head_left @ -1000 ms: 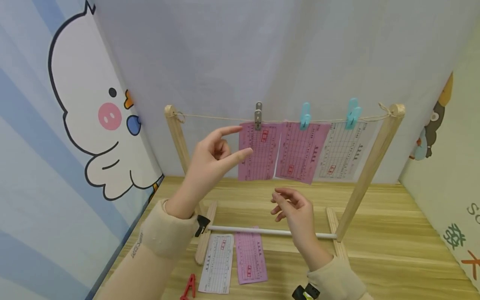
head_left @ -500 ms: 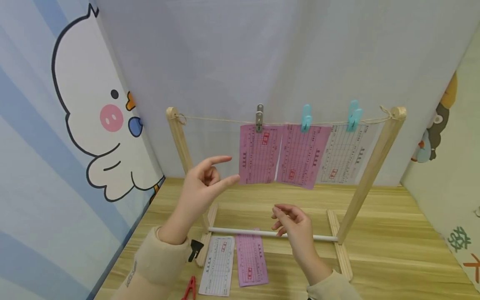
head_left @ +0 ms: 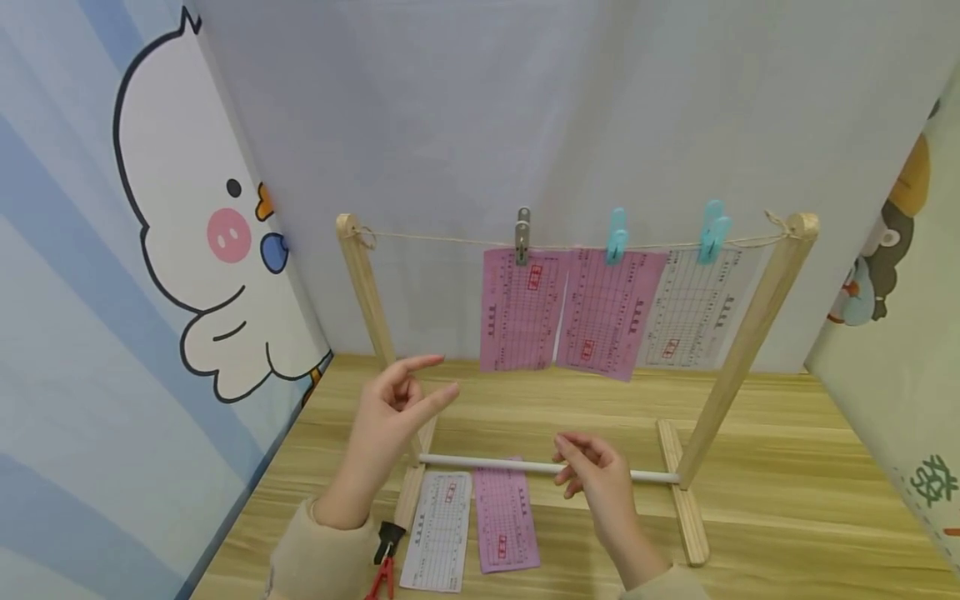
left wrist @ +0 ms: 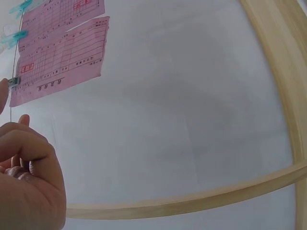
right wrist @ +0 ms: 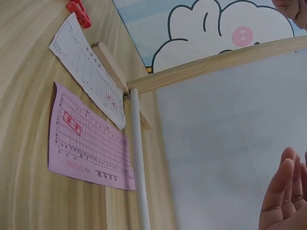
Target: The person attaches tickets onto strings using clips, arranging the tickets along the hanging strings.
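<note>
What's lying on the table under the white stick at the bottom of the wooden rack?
A pink paper slip pokes under the white rod; a white paper slip lies beside it. The right hand covers part of the rod.

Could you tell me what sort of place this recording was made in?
Probably a small staged tabletop booth, not a real laundry area: a wooden table walled by cartoon-printed panels, with a miniature wooden drying rack whose string holds paper slips under clothespins.

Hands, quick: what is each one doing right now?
Left hand: open, holding nothing, raised above the table.
Right hand: open, loosely curled, holding nothing.
</note>
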Demonstrator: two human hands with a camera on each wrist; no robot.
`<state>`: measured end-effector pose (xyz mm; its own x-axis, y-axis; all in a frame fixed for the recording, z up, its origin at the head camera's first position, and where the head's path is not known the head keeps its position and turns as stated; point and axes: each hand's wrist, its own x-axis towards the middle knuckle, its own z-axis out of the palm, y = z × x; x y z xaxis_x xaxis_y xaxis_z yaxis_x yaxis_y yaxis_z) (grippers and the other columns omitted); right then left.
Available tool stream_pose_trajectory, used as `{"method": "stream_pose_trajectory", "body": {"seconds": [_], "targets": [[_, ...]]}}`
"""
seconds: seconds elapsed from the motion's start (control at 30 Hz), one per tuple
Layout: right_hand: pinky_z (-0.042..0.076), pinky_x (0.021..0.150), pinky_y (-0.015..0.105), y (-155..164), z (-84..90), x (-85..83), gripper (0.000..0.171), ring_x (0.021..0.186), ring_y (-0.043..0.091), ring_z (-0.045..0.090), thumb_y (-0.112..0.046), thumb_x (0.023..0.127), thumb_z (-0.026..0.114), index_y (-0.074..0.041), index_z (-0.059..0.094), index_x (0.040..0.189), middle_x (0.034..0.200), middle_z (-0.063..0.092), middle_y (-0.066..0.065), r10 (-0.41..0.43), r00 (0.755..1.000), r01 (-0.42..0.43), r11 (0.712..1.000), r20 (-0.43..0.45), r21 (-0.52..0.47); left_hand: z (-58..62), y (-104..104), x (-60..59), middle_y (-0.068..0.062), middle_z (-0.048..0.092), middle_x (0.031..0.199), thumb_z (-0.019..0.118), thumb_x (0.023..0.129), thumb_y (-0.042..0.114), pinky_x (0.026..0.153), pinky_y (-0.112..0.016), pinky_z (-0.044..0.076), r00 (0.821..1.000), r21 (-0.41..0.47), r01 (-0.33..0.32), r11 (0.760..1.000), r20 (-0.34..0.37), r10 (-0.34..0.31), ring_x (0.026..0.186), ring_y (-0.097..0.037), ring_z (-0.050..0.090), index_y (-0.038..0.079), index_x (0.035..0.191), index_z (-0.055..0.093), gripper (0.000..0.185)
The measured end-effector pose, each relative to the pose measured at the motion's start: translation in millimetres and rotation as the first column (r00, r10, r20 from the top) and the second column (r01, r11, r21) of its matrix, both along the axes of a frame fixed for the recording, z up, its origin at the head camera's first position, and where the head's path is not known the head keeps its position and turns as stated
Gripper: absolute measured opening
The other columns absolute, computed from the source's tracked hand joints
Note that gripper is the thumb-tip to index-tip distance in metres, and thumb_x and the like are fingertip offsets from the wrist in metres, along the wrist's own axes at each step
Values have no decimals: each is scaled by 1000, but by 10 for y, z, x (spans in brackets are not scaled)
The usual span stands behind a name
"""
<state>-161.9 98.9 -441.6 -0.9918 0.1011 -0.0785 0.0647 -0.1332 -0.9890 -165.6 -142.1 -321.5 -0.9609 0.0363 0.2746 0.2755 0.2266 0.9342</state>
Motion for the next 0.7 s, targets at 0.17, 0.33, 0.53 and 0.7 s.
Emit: {"method": "stream_pose_trajectory", "body": {"seconds": [0.17,0.33,0.53,0.7], "targets": [[45,48,18,-3,-105,56,32,54,7,57,-13,95,65,9,60,116,77,66,-4,-11,998,11,1000,70,-1,-158,-59,58,6,36,58,75,87,9,49,-17,26,999,18,-37,999,38,36,49,-3,28,5,123,66,37],[45,49,18,-2,-208,126,34,54,7,56,-15,94,67,9,61,117,76,65,-3,-7,992,9,1000,123,-12,-333,-127,118,7,35,57,74,87,7,47,-16,25,997,19,-67,998,50,66,48,-1,27,2,122,66,36],[44,48,18,-21,-318,191,30,52,7,56,-17,93,69,4,64,112,73,65,-4,-9,984,10,1000,180,-8,-428,-197,199,6,34,58,77,86,10,48,-17,25,986,15,-125,992,112,122,48,-2,26,4,120,67,36],[44,47,18,-40,-396,239,30,52,8,55,-17,92,69,5,64,113,73,65,-3,-2,977,2,1000,214,-1,-501,-267,273,6,35,58,78,85,14,47,-17,24,971,-5,-170,985,171,168,48,-3,26,4,122,67,40]]}}
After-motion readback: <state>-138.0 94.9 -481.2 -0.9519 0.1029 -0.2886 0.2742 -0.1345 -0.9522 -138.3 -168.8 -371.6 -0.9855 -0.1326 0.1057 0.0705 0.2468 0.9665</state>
